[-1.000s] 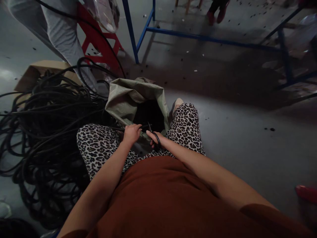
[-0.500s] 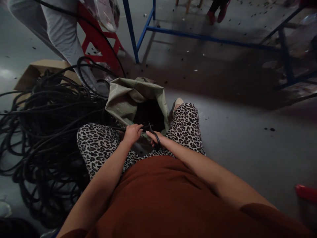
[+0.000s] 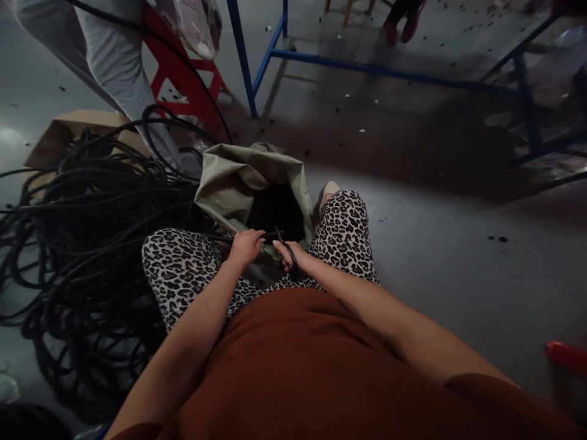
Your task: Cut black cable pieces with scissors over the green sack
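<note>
My left hand [image 3: 246,247] is closed round a long black rubber cord [image 3: 215,237], whose end sticks out past my fingers to the right. A pair of scissors with black handles [image 3: 292,259] is held in my right hand [image 3: 298,253]. The blades point up and away, right at the cord's end; whether they touch it I cannot tell. Just beyond both hands, between my knees, an olive-green woven sack [image 3: 299,177] stands with its mouth wide. Its inside is dark, and what lies there cannot be made out.
A big tangle of black cord [image 3: 92,208] lies at my left, partly over a cardboard box [image 3: 68,125]. Behind it are a person's grey trouser legs [image 3: 114,67] and a red plastic stool [image 3: 169,73]. A blue table frame [image 3: 367,67] stands ahead. Small dark bits dot the floor.
My right hand and the scissors have shifted very slightly to the right. My left hand, the cord and the sack look the same.
</note>
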Motion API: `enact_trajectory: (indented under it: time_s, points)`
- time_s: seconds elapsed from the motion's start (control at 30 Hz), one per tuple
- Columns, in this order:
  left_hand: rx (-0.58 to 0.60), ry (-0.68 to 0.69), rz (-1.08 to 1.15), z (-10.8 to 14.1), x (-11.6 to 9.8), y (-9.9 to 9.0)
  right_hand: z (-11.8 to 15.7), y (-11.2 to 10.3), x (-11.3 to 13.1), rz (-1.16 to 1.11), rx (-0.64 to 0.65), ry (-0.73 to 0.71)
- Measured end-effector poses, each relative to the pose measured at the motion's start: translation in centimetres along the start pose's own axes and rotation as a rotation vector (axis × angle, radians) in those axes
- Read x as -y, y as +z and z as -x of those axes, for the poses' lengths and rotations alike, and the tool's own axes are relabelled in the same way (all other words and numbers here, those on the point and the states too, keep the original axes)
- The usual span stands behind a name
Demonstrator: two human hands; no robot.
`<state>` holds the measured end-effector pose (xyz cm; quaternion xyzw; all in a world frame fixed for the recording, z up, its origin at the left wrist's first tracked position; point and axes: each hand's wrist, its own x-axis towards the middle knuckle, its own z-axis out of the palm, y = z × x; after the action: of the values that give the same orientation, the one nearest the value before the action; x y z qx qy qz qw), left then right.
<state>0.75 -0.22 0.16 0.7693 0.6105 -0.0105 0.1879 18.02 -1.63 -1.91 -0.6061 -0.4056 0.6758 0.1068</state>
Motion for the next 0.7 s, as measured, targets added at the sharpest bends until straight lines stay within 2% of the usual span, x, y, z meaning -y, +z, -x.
enact_trajectory:
  time_s: [0.3, 0.7]
  points:
    - [-0.039, -0.031, -0.026, 0.0, 1.1, 0.2, -0.3, -0.4, -0.1, 0.091, -0.05, 0.002]
    - [-0.051, -0.063, -0.038, 0.0, 1.1, 0.2, -0.1, -0.7, 0.2, 0.152, -0.048, 0.016]
